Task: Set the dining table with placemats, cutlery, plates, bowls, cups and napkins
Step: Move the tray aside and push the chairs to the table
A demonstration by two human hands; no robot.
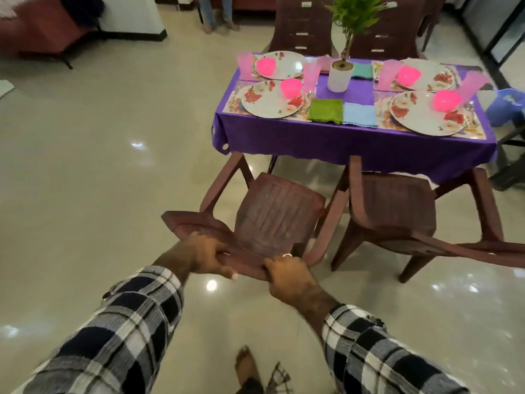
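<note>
Both hands grip the top rail of the near-left chair [279, 220]: left hand [204, 255] curled over its left part, right hand [287, 275] clamped on its right end, the seat just short of the purple tablecloth [341, 143]. Left to right, the table appears nearly complete: four floral plates, e.g. near-left plate [267, 102], on placemats, each carrying a pink bowl [291, 87], with pink cups [245, 65] beside them; four folded napkins, including the green napkin [325, 110], flank the potted plant [339, 72]. Cutlery is faintly visible by the near plates; the far settings cannot be confirmed. Seating the chairs seems the remaining step.
</note>
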